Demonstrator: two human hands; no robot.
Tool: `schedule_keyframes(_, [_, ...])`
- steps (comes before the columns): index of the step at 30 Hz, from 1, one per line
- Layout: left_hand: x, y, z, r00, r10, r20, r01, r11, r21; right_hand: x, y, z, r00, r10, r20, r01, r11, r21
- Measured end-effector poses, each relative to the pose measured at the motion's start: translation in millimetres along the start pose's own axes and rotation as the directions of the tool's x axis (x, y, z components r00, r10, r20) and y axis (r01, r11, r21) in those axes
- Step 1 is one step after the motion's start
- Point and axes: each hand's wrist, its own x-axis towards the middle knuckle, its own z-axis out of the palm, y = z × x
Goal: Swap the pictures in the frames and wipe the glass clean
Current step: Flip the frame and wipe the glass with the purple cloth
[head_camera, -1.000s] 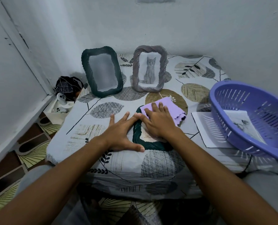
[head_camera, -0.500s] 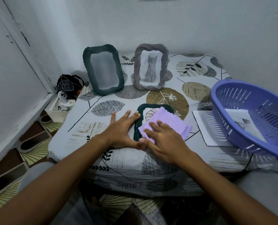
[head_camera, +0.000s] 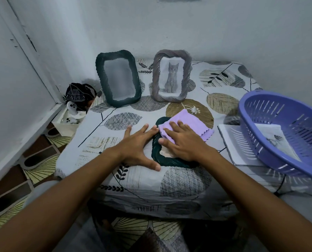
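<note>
Left hand (head_camera: 138, 148): I'm bracing the flat frame (head_camera: 156, 157) mid-table, fingers spread.
Right hand (head_camera: 183, 142): I'm pressing the purple cloth (head_camera: 189, 122) down, fingers straight.
Risk: I'm risking the frame skidding if pressing unevenly.

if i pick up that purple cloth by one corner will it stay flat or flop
The purple cloth will probably flop: it looks thin and already drapes over the edge of the lying dark green frame. It likely weighs little. Under the flat right hand it may slide easily over the glass.
</note>
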Motion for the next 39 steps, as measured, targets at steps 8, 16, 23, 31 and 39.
schedule_keyframes(8, [2, -4, -5, 0.995, 0.029, 0.1, -0.04, 0.993, 0.107, -44, -8, -5, 0.985, -0.164, 0.045, 0.163, 0.986, 0.017])
schedule_keyframes(16, [0, -6, -3, 0.994, 0.046, 0.103, -0.058, 0.992, 0.113, -50, -13, -6, 0.989, -0.145, 0.042, 0.146, 0.989, -0.037])
schedule_keyframes(23, [1, -5, -4, 0.993, 0.049, 0.109, -0.06, 0.993, 0.102, -28, -12, -10, 0.995, -0.085, 0.055, 0.086, 0.996, -0.019])
schedule_keyframes(31, [1, -4, -2, 0.994, 0.044, 0.096, -0.057, 0.99, 0.131, -54, -7, -5, 0.965, -0.259, 0.037, 0.256, 0.965, 0.056])
schedule_keyframes(39, [2, -4, -1, 0.995, 0.04, 0.095, -0.052, 0.991, 0.12, -53, -10, -3, 0.976, -0.214, 0.029, 0.215, 0.976, -0.038])
